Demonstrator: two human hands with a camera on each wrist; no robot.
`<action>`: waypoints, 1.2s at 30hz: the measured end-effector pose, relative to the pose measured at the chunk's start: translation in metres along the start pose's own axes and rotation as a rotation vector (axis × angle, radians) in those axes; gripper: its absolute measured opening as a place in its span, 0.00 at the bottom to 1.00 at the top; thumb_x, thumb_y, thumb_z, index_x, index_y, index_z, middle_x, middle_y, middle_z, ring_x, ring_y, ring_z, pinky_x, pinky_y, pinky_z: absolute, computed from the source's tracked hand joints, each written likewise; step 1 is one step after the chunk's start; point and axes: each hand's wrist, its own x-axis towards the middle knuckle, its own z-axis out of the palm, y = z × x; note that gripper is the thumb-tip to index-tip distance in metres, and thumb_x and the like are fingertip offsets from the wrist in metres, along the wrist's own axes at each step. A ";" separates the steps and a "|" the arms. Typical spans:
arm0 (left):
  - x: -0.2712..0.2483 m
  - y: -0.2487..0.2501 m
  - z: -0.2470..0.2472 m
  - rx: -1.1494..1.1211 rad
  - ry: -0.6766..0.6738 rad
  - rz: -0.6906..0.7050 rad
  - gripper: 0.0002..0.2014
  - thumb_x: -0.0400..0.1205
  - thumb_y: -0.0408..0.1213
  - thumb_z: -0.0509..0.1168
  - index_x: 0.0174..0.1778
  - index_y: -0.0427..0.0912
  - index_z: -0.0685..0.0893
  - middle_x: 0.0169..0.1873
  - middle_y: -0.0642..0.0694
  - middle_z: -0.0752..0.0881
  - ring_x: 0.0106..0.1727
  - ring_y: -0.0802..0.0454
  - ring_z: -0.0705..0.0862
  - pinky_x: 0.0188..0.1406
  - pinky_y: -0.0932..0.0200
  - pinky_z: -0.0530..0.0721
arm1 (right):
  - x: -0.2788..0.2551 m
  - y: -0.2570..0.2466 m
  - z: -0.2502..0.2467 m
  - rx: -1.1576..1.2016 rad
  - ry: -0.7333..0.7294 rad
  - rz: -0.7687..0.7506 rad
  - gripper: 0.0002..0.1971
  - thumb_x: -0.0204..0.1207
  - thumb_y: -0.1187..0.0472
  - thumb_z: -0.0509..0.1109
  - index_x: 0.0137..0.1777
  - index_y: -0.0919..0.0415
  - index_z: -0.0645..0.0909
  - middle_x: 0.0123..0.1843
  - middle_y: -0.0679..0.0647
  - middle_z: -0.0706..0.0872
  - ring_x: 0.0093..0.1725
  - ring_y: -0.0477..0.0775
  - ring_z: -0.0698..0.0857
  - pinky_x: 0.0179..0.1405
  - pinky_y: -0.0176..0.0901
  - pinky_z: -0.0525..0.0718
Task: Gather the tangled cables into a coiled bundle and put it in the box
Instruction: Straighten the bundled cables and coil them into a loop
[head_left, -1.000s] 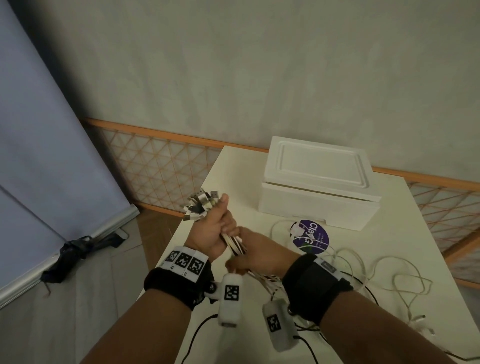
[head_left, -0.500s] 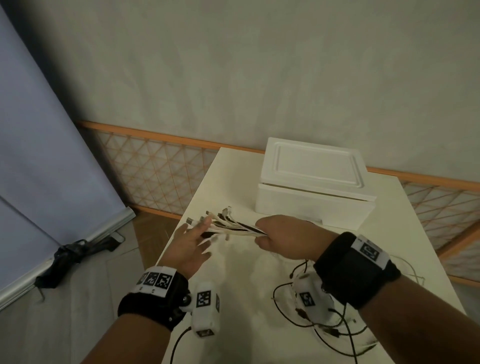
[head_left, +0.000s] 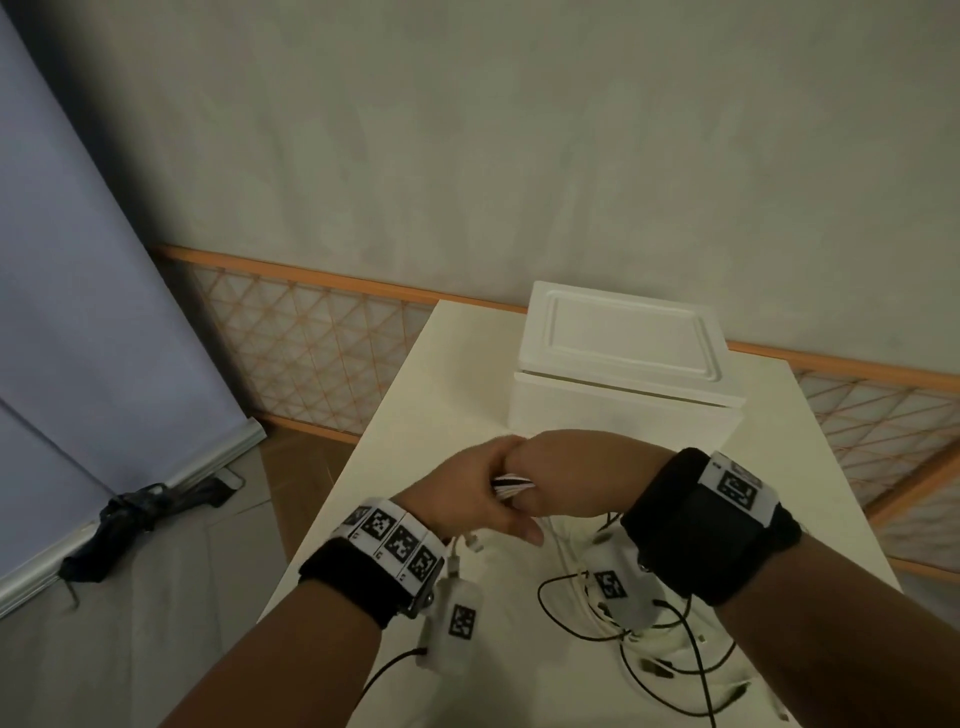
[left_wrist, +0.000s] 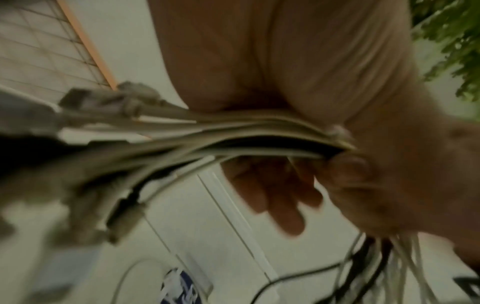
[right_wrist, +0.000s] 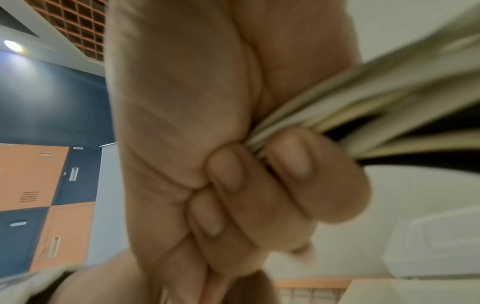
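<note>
A bundle of white and black cables runs between my two hands above the white table. My left hand wraps around it, and plug ends stick out by that wrist. My right hand grips the same bundle in a fist, touching the left hand. In the right wrist view my fingers curl tightly round the cables. The left wrist view shows the bundle and blurred plugs. Loose cable tails trail on the table under my right wrist. The white foam box stands behind, lid on.
The table's left edge drops to the floor, where a dark object lies by a blue backdrop. An orange lattice fence runs behind the table. A purple sticker lies near the box.
My left hand, open and touching the plug ends half a second ago, now wraps round the bundle beside my right hand. Both hands have drawn together near the table's middle.
</note>
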 end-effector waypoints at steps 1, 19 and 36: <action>0.000 0.000 0.004 0.056 -0.038 -0.039 0.26 0.63 0.27 0.82 0.46 0.58 0.81 0.38 0.63 0.88 0.39 0.72 0.85 0.45 0.64 0.84 | -0.003 0.002 -0.001 -0.010 0.009 -0.004 0.10 0.78 0.56 0.64 0.52 0.60 0.83 0.45 0.54 0.86 0.43 0.53 0.84 0.46 0.48 0.82; -0.003 -0.026 0.018 -0.603 0.039 -0.154 0.07 0.71 0.33 0.70 0.33 0.40 0.77 0.17 0.51 0.70 0.14 0.59 0.61 0.18 0.67 0.65 | -0.029 0.051 0.045 0.611 0.525 0.205 0.13 0.71 0.55 0.77 0.50 0.48 0.75 0.35 0.50 0.85 0.31 0.40 0.80 0.35 0.38 0.77; -0.010 0.002 0.027 -0.491 -0.331 -0.005 0.04 0.73 0.35 0.72 0.40 0.48 0.90 0.15 0.52 0.69 0.16 0.58 0.63 0.22 0.63 0.67 | 0.016 0.038 0.053 0.545 0.674 0.217 0.04 0.77 0.64 0.67 0.50 0.57 0.77 0.40 0.51 0.83 0.38 0.49 0.81 0.42 0.46 0.80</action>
